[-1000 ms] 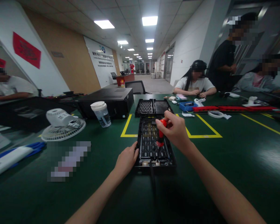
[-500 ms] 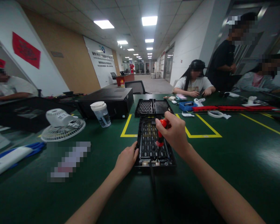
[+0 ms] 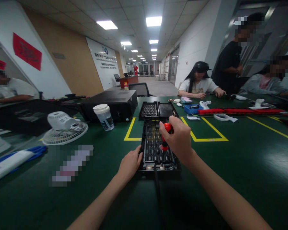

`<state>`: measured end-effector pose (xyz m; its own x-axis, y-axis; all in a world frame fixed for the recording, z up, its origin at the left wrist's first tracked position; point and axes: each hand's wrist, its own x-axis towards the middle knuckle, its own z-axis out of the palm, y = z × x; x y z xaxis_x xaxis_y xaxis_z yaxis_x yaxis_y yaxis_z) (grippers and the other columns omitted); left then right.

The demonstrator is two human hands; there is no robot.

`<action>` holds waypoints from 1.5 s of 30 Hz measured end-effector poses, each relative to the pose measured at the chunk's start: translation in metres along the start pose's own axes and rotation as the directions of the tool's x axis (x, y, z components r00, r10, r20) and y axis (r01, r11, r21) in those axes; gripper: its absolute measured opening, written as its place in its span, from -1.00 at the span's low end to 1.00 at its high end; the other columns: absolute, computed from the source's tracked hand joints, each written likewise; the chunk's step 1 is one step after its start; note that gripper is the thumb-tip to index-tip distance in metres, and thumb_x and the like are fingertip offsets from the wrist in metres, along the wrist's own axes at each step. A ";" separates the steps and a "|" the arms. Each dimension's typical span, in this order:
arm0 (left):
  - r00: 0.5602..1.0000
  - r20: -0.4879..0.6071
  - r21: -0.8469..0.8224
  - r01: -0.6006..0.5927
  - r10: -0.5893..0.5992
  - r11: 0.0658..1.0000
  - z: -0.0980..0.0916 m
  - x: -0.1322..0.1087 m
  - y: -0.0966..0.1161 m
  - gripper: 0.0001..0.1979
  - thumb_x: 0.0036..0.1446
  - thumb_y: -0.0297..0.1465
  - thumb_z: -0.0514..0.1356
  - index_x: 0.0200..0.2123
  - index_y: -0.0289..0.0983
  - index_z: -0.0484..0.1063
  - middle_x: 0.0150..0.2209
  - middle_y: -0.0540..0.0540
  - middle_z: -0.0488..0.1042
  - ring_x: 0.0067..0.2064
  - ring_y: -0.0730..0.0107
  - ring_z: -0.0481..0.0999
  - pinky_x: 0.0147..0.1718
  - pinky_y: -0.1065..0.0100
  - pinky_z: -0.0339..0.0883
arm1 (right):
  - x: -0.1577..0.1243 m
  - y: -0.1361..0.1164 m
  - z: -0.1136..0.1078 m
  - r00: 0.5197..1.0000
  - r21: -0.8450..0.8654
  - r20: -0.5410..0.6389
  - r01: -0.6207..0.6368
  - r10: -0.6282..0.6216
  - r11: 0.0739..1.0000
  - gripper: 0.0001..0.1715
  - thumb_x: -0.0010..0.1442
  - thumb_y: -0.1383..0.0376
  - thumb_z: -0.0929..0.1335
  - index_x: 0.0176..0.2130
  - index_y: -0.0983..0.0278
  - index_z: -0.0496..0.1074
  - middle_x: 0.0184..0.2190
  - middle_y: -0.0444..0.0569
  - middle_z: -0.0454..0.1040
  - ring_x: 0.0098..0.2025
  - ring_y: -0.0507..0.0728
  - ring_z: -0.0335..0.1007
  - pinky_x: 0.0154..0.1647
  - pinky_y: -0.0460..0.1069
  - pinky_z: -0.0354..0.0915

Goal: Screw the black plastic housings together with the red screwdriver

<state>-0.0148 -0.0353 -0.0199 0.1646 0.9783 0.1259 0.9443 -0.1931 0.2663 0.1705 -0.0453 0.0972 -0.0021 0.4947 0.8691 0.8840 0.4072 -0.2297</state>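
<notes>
In front of me lies a black rectangular housing (image 3: 147, 150) with a panel of several lens-like cells and a black cable (image 3: 156, 179) running out of its near end. My left hand (image 3: 131, 163) grips the housing's left edge, its fingers partly hidden by the side wall. In my right hand (image 3: 181, 137), closed around the handle, is a red-and-black screwdriver (image 3: 167, 127). It stands nearly upright over the right part of the housing, its shaft pointing down toward the near end. Where exactly the tip sits is too dark to tell.
Behind the housing lie two similar black panels (image 3: 150, 109). To the left stand a lidded plastic cup (image 3: 107, 119), a white fan (image 3: 62, 123) and a large black case (image 3: 110, 99). A blue tray (image 3: 192, 109) and a white tape ring (image 3: 221, 117) lie on the right. Other people sit around the table.
My right hand has turned slightly around the screwdriver handle, which stays in nearly the same place. My left hand has not moved. Across the table, a person's arm has shifted outward.
</notes>
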 end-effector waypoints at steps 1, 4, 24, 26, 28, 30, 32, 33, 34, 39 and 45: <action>1.000 -0.002 0.001 -0.003 0.003 1.000 0.000 0.000 0.000 -0.55 0.20 -0.21 -0.16 0.13 -0.17 0.09 -0.22 -0.15 0.46 -0.24 0.33 0.47 -0.28 0.37 0.26 | -0.001 -0.001 0.000 1.000 -0.015 -0.002 -0.001 0.001 1.000 -0.72 0.13 0.22 0.23 -0.55 0.28 0.12 -0.60 -0.16 0.11 -0.55 -0.02 0.02 -0.55 -0.09 -0.06; 1.000 -0.008 0.002 -0.007 0.007 1.000 0.000 0.000 0.000 -0.56 0.20 -0.21 -0.16 0.13 -0.18 0.10 -0.22 -0.15 0.46 -0.21 0.33 0.46 -0.26 0.38 0.26 | -0.002 -0.002 0.001 1.000 -0.058 -0.008 0.000 -0.001 0.998 -0.71 0.15 0.20 0.22 -0.54 0.28 0.15 -0.59 -0.14 0.12 -0.54 -0.01 0.04 -0.57 -0.08 -0.08; 1.000 -0.009 -0.002 -0.008 0.008 1.000 0.001 0.000 0.000 -0.56 0.20 -0.22 -0.14 0.13 -0.17 0.10 -0.22 -0.14 0.47 -0.23 0.32 0.47 -0.26 0.37 0.26 | -0.003 -0.003 0.003 0.998 -0.008 -0.009 -0.057 0.057 0.998 -0.75 0.11 0.24 0.24 -0.52 0.27 0.11 -0.58 -0.16 0.10 -0.54 -0.01 0.00 -0.54 -0.07 -0.04; 1.000 -0.009 -0.003 -0.007 0.007 1.000 0.001 0.000 -0.001 -0.56 0.20 -0.22 -0.14 0.13 -0.16 0.09 -0.23 -0.14 0.47 -0.24 0.32 0.47 -0.27 0.36 0.27 | -0.002 -0.003 0.003 0.997 0.028 -0.014 -0.073 0.073 0.997 -0.77 0.09 0.26 0.25 -0.51 0.26 0.10 -0.58 -0.17 0.09 -0.54 -0.02 -0.02 -0.53 -0.07 -0.03; 1.000 -0.007 0.003 -0.001 0.001 1.000 0.001 0.000 -0.001 -0.56 0.20 -0.22 -0.14 0.13 -0.15 0.09 -0.23 -0.14 0.46 -0.24 0.31 0.47 -0.28 0.36 0.27 | -0.001 -0.003 0.003 0.996 0.077 -0.017 -0.086 0.088 0.993 -0.79 0.07 0.27 0.25 -0.50 0.26 0.10 -0.59 -0.19 0.08 -0.54 -0.02 -0.02 -0.52 -0.07 -0.02; 1.000 -0.003 0.004 0.003 -0.003 1.000 0.001 0.000 0.000 -0.56 0.20 -0.22 -0.14 0.13 -0.16 0.09 -0.22 -0.14 0.46 -0.24 0.32 0.47 -0.28 0.36 0.27 | -0.001 -0.003 0.003 0.995 0.137 -0.011 -0.101 0.104 0.985 -0.81 0.05 0.29 0.26 -0.49 0.26 0.09 -0.58 -0.19 0.07 -0.54 -0.02 -0.01 -0.51 -0.08 -0.01; 1.000 0.007 0.000 0.011 -0.011 1.000 0.000 -0.001 0.001 -0.56 0.20 -0.23 -0.14 0.13 -0.17 0.10 -0.22 -0.15 0.46 -0.24 0.33 0.47 -0.27 0.38 0.27 | -0.001 -0.003 0.004 0.990 0.211 0.017 -0.139 0.138 0.968 -0.81 0.04 0.30 0.26 -0.47 0.26 0.08 -0.57 -0.20 0.08 -0.54 -0.02 0.01 -0.50 -0.08 0.00; 1.000 0.011 -0.001 0.015 -0.015 1.000 -0.001 -0.001 0.001 -0.56 0.20 -0.23 -0.14 0.13 -0.18 0.10 -0.22 -0.15 0.46 -0.23 0.33 0.47 -0.27 0.38 0.26 | -0.002 -0.003 0.005 0.985 0.251 0.045 -0.171 0.165 0.953 -0.81 0.05 0.30 0.26 -0.46 0.25 0.08 -0.57 -0.21 0.09 -0.54 -0.03 0.03 -0.50 -0.08 0.01; 1.000 0.014 -0.001 0.016 -0.016 1.000 -0.002 -0.001 0.002 -0.56 0.20 -0.23 -0.14 0.13 -0.18 0.10 -0.22 -0.15 0.46 -0.23 0.33 0.47 -0.26 0.38 0.26 | -0.003 -0.002 0.006 0.977 0.290 0.078 -0.211 0.197 0.934 -0.81 0.06 0.28 0.26 -0.45 0.25 0.08 -0.57 -0.22 0.10 -0.55 -0.03 0.04 -0.51 -0.09 0.02; 1.000 0.024 -0.001 0.017 -0.017 1.000 -0.004 -0.001 0.003 -0.56 0.20 -0.23 -0.14 0.14 -0.18 0.08 -0.22 -0.15 0.46 -0.23 0.33 0.47 -0.26 0.38 0.26 | -0.004 0.003 0.013 0.928 0.503 0.240 -0.370 0.285 0.781 -0.84 0.10 0.22 0.23 -0.36 0.26 0.13 -0.57 -0.22 0.24 -0.54 -0.02 0.20 -0.46 -0.09 0.12; 1.000 0.013 0.003 0.004 -0.004 1.000 0.000 0.000 0.000 -0.55 0.20 -0.22 -0.15 0.14 -0.18 0.08 -0.23 -0.16 0.46 -0.24 0.33 0.47 -0.27 0.38 0.25 | 0.004 0.011 0.017 0.839 0.777 0.534 -0.536 0.107 0.329 -0.80 0.13 0.23 0.22 -0.28 0.31 0.29 -0.29 0.00 0.44 -0.33 0.04 0.38 -0.25 -0.01 0.27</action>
<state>-0.0153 -0.0353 -0.0197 0.1649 0.9799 0.1121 0.9459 -0.1893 0.2636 0.1722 -0.0265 0.0907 -0.1570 0.8683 0.4706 -0.0710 0.4653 -0.8823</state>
